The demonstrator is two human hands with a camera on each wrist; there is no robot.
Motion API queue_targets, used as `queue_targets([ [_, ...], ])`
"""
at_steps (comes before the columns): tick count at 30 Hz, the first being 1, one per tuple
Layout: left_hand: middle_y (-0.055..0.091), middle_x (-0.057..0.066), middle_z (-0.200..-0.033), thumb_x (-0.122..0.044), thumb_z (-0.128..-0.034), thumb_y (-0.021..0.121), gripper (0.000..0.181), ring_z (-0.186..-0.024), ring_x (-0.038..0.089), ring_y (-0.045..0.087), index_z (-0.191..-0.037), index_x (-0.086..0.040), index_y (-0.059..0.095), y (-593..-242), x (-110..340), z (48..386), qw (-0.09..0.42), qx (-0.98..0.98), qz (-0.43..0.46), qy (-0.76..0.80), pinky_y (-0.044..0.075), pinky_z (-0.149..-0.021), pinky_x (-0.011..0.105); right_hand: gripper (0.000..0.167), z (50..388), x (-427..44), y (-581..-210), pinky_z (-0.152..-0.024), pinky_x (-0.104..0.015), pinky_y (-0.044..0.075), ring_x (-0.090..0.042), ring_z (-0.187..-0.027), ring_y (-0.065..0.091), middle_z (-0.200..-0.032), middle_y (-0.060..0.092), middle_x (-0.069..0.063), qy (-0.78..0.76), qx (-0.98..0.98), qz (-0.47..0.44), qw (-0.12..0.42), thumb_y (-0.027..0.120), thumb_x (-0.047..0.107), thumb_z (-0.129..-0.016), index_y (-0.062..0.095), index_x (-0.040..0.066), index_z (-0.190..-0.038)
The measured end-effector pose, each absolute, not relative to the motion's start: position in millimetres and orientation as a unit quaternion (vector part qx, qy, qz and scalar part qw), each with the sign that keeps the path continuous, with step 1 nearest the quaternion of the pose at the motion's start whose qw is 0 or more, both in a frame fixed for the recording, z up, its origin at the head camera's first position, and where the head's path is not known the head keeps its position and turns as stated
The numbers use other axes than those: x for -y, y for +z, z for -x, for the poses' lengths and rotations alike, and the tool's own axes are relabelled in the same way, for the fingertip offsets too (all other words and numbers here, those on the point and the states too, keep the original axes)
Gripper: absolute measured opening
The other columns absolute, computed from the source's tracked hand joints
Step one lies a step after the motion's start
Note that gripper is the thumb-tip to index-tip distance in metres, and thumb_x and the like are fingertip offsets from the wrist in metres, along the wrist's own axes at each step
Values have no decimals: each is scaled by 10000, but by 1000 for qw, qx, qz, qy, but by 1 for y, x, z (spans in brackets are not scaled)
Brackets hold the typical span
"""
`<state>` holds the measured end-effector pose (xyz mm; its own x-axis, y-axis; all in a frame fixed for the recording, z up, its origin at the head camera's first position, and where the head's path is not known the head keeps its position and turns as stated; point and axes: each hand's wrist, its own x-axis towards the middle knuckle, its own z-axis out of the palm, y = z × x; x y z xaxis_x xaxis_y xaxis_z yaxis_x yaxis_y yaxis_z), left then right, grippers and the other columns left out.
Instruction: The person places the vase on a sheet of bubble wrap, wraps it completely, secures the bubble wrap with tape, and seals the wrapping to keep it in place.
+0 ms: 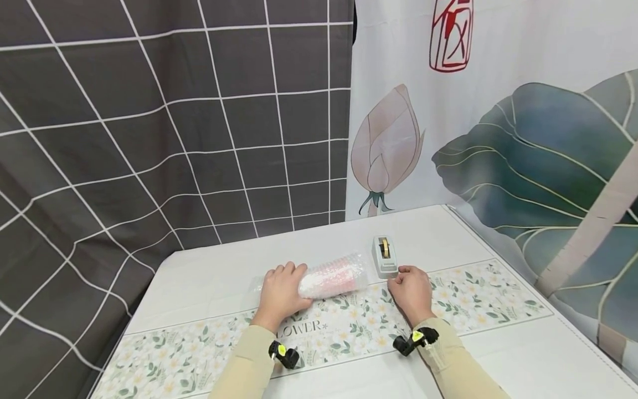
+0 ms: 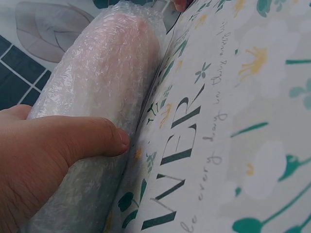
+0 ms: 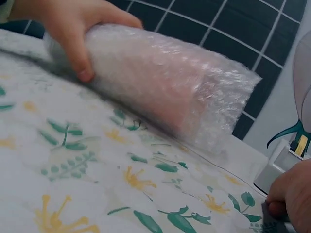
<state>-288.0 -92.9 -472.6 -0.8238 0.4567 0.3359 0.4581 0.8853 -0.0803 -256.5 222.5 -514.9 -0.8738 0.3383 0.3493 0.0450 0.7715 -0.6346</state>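
Note:
A roll-shaped bundle in bubble wrap (image 1: 335,276) lies on the table, pink and white showing through the clear film. My left hand (image 1: 283,293) grips its left end from above; in the left wrist view the thumb (image 2: 104,138) bends round the near side. The wrap's loose open end (image 3: 233,104) points right. Beyond that end stands a pale tape dispenser (image 1: 384,259) with a yellowish roll. My right hand (image 1: 412,291) is at the dispenser's near right corner, fingers bent. Whether it pinches tape or the dispenser itself is hidden.
A white tablecloth (image 1: 319,233) with a printed flower band (image 1: 349,332) covers the table. Behind hang a dark grid-patterned curtain (image 1: 239,122) and a white cloth with a lotus print (image 1: 386,144). The table's right edge runs past my right forearm.

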Motion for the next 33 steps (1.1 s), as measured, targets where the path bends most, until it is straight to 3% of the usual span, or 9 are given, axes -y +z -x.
queue_targets([
  [6,617,31,-1086,-580,-680,788,793,-951,257,601,-1341,-193,582,-474,93,288,170,957,234,2,501,-864,444,304,253,-223,-518,-1040,-561,393,-429,-1199,537,-1234,641,-244,374,896,109,211,673,202,-896,704,25,-650],
  [9,617,38,-1093,-571,-679,791,801,-959,262,602,-1349,-187,579,-474,94,286,160,959,233,-2,500,-868,450,321,247,-218,-518,-1019,-560,369,-434,-1214,469,-1278,583,-233,413,875,117,225,677,255,-938,713,24,-718],
  [16,614,43,-1088,-566,-682,790,798,-958,263,603,-1349,-183,579,-473,93,288,162,959,234,-5,500,-869,452,147,236,-188,-511,-870,-441,380,-314,-988,480,-1015,513,-119,450,828,40,332,759,134,-863,691,78,-746],
  [20,614,36,-1090,-592,-679,801,813,-960,254,605,-1348,-187,577,-471,93,289,158,960,232,-1,502,-863,443,114,230,-161,-510,-752,-312,416,-222,-845,504,-925,535,-73,489,796,-57,352,773,32,-812,694,107,-778],
  [25,619,29,-1102,-630,-662,823,860,-973,246,608,-1359,-197,567,-469,93,290,151,961,233,-1,500,-867,436,167,226,-126,-510,-547,-194,379,-90,-614,443,-709,506,10,567,758,-145,288,747,-44,-842,691,113,-829],
  [33,615,36,-1107,-665,-641,831,906,-968,252,598,-1372,-206,557,-469,92,289,148,959,242,-10,486,-856,437,47,229,-93,-507,-536,-175,338,-15,-533,378,-604,441,36,647,734,-92,185,670,-60,-900,669,-37,-859],
])
